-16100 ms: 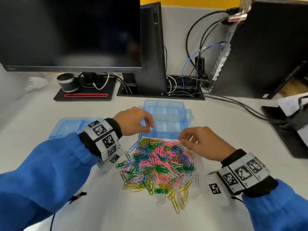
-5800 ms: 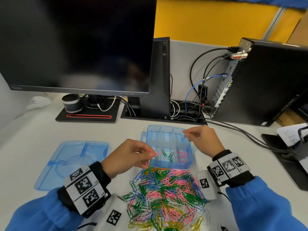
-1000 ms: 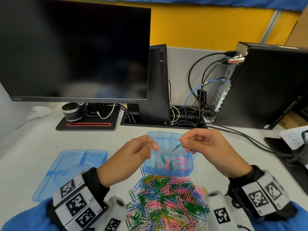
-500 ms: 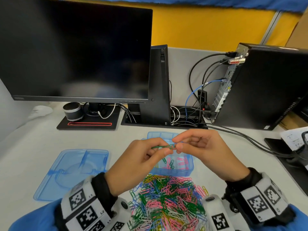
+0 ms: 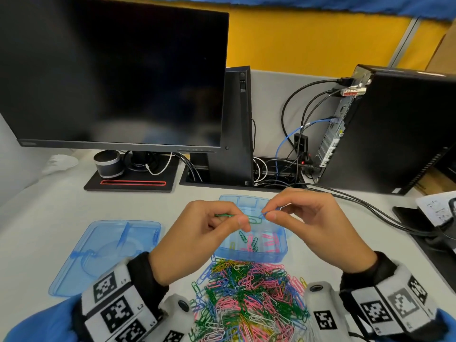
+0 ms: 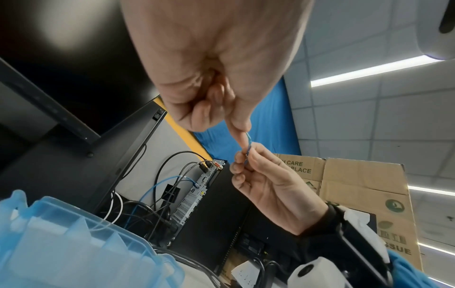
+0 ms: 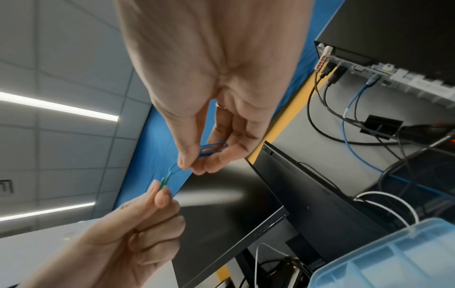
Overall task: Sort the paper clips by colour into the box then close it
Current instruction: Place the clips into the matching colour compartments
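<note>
On a grey desk (image 5: 44, 218) below a dark monitor (image 5: 111, 70), the left hand (image 5: 197, 240) pinches a green clip (image 5: 254, 219) hooked to the blue clip (image 7: 213, 149) pinched by the right hand (image 5: 313, 230), both just above the box (image 5: 251, 253). The 2 should unhook best by sliding apart, not tugging.

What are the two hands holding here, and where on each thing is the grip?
Left hand pinches a green paper clip near its middle; right hand pinches a blue paper clip across its body. The clips appear hooked together.

Both hands (image 5: 204, 233) (image 5: 318, 225) raised, fingertips pinched.
</note>
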`<action>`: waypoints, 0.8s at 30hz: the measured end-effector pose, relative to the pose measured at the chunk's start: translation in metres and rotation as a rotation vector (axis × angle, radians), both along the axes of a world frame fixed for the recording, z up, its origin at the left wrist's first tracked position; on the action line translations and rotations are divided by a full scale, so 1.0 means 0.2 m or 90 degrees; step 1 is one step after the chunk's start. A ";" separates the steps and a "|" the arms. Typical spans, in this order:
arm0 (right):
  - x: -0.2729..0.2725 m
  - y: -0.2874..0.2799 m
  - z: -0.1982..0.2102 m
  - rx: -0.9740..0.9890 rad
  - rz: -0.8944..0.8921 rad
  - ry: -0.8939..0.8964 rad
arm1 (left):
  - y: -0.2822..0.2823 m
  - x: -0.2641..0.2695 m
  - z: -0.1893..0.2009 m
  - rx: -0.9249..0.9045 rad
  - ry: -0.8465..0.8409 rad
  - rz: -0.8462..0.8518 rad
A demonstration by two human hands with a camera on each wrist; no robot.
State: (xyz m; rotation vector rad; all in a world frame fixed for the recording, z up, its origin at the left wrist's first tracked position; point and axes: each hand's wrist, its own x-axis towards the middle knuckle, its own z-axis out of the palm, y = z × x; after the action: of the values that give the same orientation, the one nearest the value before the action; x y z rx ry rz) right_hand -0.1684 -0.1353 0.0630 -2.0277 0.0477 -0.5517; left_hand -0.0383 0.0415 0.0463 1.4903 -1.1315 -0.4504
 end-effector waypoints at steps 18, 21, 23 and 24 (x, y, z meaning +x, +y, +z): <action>0.01 -0.18 -0.07 0.079 -0.153 0.168 | -0.40 0.19 -0.24 0.405 -0.331 0.007; -0.01 -0.21 -0.07 0.087 -0.162 0.176 | -0.44 0.21 -0.23 0.407 -0.351 0.023; -0.01 -0.24 -0.08 0.090 -0.176 0.184 | -0.44 0.22 -0.22 0.411 -0.347 0.024; -0.01 -0.25 -0.09 0.091 -0.182 0.189 | -0.43 0.22 -0.22 0.412 -0.342 0.018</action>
State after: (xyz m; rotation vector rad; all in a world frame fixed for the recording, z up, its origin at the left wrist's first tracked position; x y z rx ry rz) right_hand -0.1702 -0.1850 0.0448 -1.9579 0.5470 -0.4053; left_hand 0.0063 -0.0455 0.0017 2.2828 -1.4544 -0.4285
